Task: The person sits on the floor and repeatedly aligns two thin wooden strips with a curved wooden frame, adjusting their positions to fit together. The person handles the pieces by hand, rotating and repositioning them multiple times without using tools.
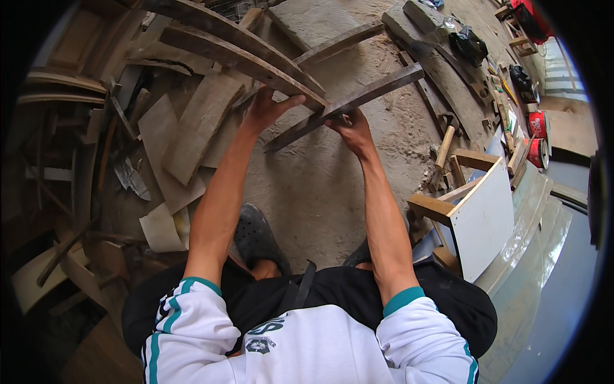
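Note:
A dark, weathered wooden frame stands over the dirt floor in front of me. Two long bars run side by side from the upper left, the nearer bar just below the farther bar. A near crosspiece meets their ends at an angle, and a far crosspiece lies behind. My left hand grips the nearer long bar close to its end, fingers partly hidden behind it and thumb stretched along it. At the joint, my right hand pinches the near crosspiece from below.
Loose boards and scraps pile up at left. To the right stand a wooden box frame with a white panel, a light wooden handle, red cans and clear sheets. A black plastic bag lies beyond.

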`<state>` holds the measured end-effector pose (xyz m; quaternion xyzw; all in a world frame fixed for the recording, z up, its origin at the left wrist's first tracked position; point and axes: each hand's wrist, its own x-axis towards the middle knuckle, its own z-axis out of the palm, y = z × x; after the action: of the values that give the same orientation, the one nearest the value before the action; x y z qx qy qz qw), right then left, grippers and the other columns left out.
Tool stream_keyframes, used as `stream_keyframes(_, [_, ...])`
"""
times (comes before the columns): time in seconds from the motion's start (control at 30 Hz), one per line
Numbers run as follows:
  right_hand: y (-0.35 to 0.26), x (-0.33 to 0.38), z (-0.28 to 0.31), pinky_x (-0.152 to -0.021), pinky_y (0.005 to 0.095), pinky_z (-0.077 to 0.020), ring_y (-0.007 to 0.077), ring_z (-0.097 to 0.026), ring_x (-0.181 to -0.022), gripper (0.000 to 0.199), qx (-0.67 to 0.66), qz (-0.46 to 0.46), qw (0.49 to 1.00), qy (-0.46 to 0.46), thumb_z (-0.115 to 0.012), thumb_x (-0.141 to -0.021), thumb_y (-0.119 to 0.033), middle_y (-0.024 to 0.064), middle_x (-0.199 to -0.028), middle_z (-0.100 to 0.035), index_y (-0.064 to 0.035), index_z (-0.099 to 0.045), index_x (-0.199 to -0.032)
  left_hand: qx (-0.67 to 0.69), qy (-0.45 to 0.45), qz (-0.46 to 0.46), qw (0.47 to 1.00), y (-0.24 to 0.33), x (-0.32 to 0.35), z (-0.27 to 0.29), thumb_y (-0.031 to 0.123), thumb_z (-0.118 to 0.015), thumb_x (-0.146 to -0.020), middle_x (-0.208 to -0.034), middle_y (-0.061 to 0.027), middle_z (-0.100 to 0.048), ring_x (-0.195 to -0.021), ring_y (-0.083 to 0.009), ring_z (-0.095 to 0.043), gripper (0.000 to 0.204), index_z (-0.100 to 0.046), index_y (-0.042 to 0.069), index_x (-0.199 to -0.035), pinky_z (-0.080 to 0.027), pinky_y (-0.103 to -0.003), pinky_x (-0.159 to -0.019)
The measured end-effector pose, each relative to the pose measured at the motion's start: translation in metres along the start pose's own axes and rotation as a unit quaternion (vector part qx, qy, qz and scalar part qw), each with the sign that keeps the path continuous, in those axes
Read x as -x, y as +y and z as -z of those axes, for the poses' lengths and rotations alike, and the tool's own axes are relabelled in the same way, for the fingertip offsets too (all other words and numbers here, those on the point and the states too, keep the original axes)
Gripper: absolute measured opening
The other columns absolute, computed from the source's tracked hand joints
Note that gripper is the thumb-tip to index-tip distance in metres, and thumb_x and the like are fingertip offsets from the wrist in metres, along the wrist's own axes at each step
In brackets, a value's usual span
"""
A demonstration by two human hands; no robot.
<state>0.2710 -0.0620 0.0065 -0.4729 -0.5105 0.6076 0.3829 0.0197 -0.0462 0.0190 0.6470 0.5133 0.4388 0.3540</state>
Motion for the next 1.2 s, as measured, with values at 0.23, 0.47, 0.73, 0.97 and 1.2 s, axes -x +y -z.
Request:
stream_keyframes(0.23, [0.005,0.001,0.006,-0.102,0.0363,-0.0454,0.0244,-0.057,-0.12,0.057,-0.007,0.007,1.0,-0.014,-0.083,-0.076,-0.007,0.0118,-0.124,-0.064,-0.0003,-0.058,-0.127,0.042,-0.012,0.019,0.999,0.01,0.002,0.001,0.014,-0.083,-0.08,-0.112,-0.0061,-0.061,-0.107,-0.0176,-0.057,0.045,-0.06,0.002,-0.116,-0.046,-0.035,-0.094])
stream_keyframes(0.47, [0.004,0.006,0.007,-0.103,0.0353,-0.046,0.024,-0.058,-0.12,0.058,-0.021,-0.008,1.0,-0.022,-0.083,-0.076,-0.006,0.0125,-0.125,-0.064,0.0005,-0.059,-0.13,0.05,-0.002,0.08,0.996,0.011,0.012,-0.001,0.021,-0.086,-0.077,-0.116,-0.0098,-0.061,-0.114,-0.0201,-0.055,0.053,-0.06,0.001,-0.119,-0.043,-0.036,-0.1])
stream_keyframes(0.73, [0.013,0.011,0.004,-0.098,0.0345,-0.051,0.0215,-0.063,-0.111,0.055,-0.111,-0.007,0.993,-0.034,-0.08,-0.078,0.001,0.0109,-0.12,-0.066,0.0,-0.06,-0.129,0.049,0.006,0.124,0.991,0.009,0.02,-0.002,0.027,-0.088,-0.075,-0.128,-0.0102,-0.051,-0.122,-0.0221,-0.046,0.06,-0.06,-0.002,-0.12,-0.036,-0.038,-0.108])
stream_keyframes(0.97, [0.015,0.014,0.001,-0.096,0.035,-0.0524,0.0223,-0.064,-0.11,0.055,-0.103,0.001,0.994,-0.032,-0.079,-0.079,0.003,0.0101,-0.117,-0.067,0.0,-0.059,-0.129,0.029,-0.058,0.074,0.995,0.018,0.017,0.009,0.035,-0.086,-0.075,-0.137,-0.0172,-0.044,-0.132,-0.0313,-0.039,0.055,-0.068,0.005,-0.117,-0.031,-0.042,-0.113])
stream_keyframes(1.2, [0.017,0.016,0.001,-0.096,0.0346,-0.0519,0.022,-0.064,-0.112,0.055,-0.109,0.011,0.994,-0.026,-0.081,-0.078,0.001,0.0099,-0.116,-0.068,0.0001,-0.059,-0.129,-0.035,-0.1,0.048,0.993,0.029,0.006,0.016,0.041,-0.084,-0.076,-0.14,-0.0166,-0.039,-0.135,-0.0346,-0.035,0.055,-0.069,0.005,-0.114,-0.03,-0.046,-0.114])
